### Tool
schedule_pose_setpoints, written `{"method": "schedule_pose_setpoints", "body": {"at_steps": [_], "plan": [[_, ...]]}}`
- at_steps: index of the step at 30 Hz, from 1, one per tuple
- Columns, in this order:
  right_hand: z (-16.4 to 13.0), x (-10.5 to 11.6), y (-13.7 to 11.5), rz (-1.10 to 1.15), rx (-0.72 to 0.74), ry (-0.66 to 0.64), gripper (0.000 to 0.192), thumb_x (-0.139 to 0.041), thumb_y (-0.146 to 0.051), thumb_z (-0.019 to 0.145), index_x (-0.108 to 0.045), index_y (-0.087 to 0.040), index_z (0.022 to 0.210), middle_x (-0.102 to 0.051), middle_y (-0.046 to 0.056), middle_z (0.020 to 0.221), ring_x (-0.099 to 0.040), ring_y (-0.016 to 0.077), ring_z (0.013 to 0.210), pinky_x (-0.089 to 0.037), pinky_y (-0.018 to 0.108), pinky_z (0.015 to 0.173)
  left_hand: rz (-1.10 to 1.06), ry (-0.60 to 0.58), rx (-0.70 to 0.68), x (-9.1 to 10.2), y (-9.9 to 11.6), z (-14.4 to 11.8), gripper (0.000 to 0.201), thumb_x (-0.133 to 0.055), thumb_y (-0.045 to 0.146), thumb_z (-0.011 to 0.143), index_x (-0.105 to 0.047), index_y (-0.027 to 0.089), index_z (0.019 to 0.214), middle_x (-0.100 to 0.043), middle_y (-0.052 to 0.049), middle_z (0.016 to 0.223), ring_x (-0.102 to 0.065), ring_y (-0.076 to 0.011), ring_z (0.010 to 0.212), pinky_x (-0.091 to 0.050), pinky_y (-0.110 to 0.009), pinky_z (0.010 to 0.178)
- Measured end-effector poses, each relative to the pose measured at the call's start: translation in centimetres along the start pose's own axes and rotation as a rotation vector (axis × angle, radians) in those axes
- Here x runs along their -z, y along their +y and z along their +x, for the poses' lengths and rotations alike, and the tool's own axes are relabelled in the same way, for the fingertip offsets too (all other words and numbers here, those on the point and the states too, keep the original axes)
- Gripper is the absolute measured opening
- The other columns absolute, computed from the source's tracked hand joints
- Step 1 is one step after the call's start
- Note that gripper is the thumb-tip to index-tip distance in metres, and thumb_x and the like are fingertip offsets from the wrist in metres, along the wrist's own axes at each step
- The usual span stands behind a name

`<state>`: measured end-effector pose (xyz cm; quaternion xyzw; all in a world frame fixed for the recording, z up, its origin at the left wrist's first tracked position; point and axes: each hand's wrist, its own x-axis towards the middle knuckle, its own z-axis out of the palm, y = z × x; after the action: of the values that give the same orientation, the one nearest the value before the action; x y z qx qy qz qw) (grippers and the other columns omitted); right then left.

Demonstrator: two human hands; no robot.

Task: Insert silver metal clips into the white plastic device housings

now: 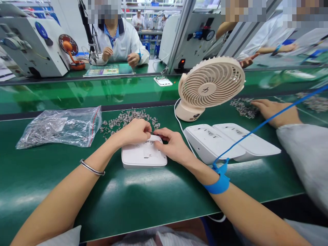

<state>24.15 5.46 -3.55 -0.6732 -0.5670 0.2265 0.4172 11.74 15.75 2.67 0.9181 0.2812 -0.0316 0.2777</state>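
A white plastic housing with slots and small holes lies on the green bench in front of me. My left hand is closed at its far edge, fingertips curled down; what they pinch, if anything, is hidden. Gripping the housing's far right corner, my right hand has its thumb on the face and its fingers along the back edge. Just beyond both hands spreads a loose pile of small metal clips. A blue wrist strap with a cord circles my right wrist.
A clear zip bag of metal parts lies left. Right stand a beige fan with a white cable and two more white housings. A co-worker's hand touches another metal pile. Behind runs a green conveyor belt carrying a white part.
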Motion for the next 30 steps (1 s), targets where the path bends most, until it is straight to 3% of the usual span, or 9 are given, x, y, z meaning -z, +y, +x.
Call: {"method": "schedule_pose_setpoints", "body": {"at_steps": [11,15,16,18,20,22,26,28,30], "plan": [[-0.1,-0.1,-0.1,-0.004,-0.001,0.000,0.022,-0.052,-0.018,0.064,-0.064,-0.016,0.083,-0.060,0.003,0.080,-0.055,0.0160,0.072,-0.045,0.028,0.066,0.011,-0.039,-0.012,0.0,0.0,-0.1,0.034,-0.045,0.012,0.070,-0.066,0.016,0.095,-0.067,-0.003,0.087,-0.057,-0.0143,0.073,-0.039,-0.024,0.061],[-0.4,0.9,-1.5,0.014,-0.035,-0.124,0.010,-0.057,-0.025,0.068,-0.063,-0.018,0.071,-0.061,0.001,0.066,-0.053,0.0139,0.060,-0.042,0.025,0.055,0.078,-0.155,-0.055,0.3,0.9,-0.7,0.035,-0.043,0.008,0.069,-0.069,0.019,0.090,-0.068,-0.002,0.083,-0.056,-0.0143,0.070,-0.037,-0.025,0.060],[-0.5,1.3,-1.8,-0.010,-0.033,-0.098,0.013,-0.058,-0.030,0.070,-0.062,-0.018,0.069,-0.060,0.000,0.063,-0.053,0.0138,0.058,-0.042,0.025,0.053,0.125,-0.200,-0.060,0.4,1.3,-1.0,0.034,-0.043,0.008,0.069,-0.069,0.019,0.087,-0.067,-0.003,0.080,-0.056,-0.0146,0.068,-0.037,-0.025,0.060],[-0.7,2.5,-2.1,-0.111,0.016,0.104,0.020,-0.058,-0.038,0.073,-0.062,-0.018,0.071,-0.061,0.002,0.067,-0.055,0.0152,0.061,-0.044,0.028,0.058,0.279,-0.268,-0.062,0.3,2.5,-2.0,0.030,-0.044,0.006,0.068,-0.068,0.017,0.081,-0.066,-0.005,0.076,-0.055,-0.0167,0.067,-0.038,-0.028,0.062],[-1.4,3.9,-1.7,-0.283,0.121,0.350,0.026,-0.057,-0.042,0.075,-0.063,-0.018,0.081,-0.064,0.006,0.082,-0.059,0.0194,0.074,-0.047,0.033,0.070,0.450,-0.278,-0.047,0.0,3.6,-3.4,0.024,-0.044,0.008,0.071,-0.067,0.015,0.076,-0.064,-0.008,0.077,-0.055,-0.0216,0.075,-0.039,-0.034,0.069],[-2.5,5.2,-0.4,-0.535,0.193,0.478,0.035,-0.056,-0.047,0.075,-0.063,-0.018,0.093,-0.062,0.012,0.100,-0.058,0.0271,0.091,-0.044,0.043,0.079,0.533,-0.240,-0.033,-0.7,3.9,-5.1,0.020,-0.046,0.019,0.078,-0.065,0.014,0.074,-0.061,-0.010,0.081,-0.052,-0.0269,0.083,-0.038,-0.040,0.075],[-5.9,7.0,3.4,-1.018,0.070,0.472,0.057,-0.055,-0.062,0.071,-0.059,-0.017,0.107,-0.050,0.021,0.121,-0.046,0.0455,0.105,-0.038,0.063,0.073,0.465,-0.064,0.055,-2.2,1.0,-8.9,0.032,-0.052,0.046,0.077,-0.062,0.016,0.078,-0.056,-0.010,0.090,-0.048,-0.0297,0.093,-0.038,-0.045,0.082],[-7.3,7.6,5.1,-1.068,0.051,0.436,0.053,-0.052,-0.059,0.075,-0.059,-0.017,0.106,-0.050,0.023,0.120,-0.046,0.0456,0.105,-0.039,0.062,0.072,0.480,0.005,0.132,-2.4,-1.6,-10.9,0.024,-0.053,0.039,0.075,-0.061,0.018,0.085,-0.056,-0.009,0.098,-0.046,-0.0309,0.102,-0.035,-0.048,0.088],[-8.1,8.3,6.1,-0.993,0.091,0.430,0.045,-0.047,-0.054,0.081,-0.060,-0.018,0.105,-0.054,0.021,0.115,-0.049,0.0422,0.105,-0.040,0.059,0.077,0.549,-0.004,0.243,-2.1,-3.9,-12.8,0.025,-0.056,0.031,0.070,-0.062,0.021,0.092,-0.055,-0.009,0.105,-0.042,-0.0348,0.111,-0.032,-0.054,0.092]]}}
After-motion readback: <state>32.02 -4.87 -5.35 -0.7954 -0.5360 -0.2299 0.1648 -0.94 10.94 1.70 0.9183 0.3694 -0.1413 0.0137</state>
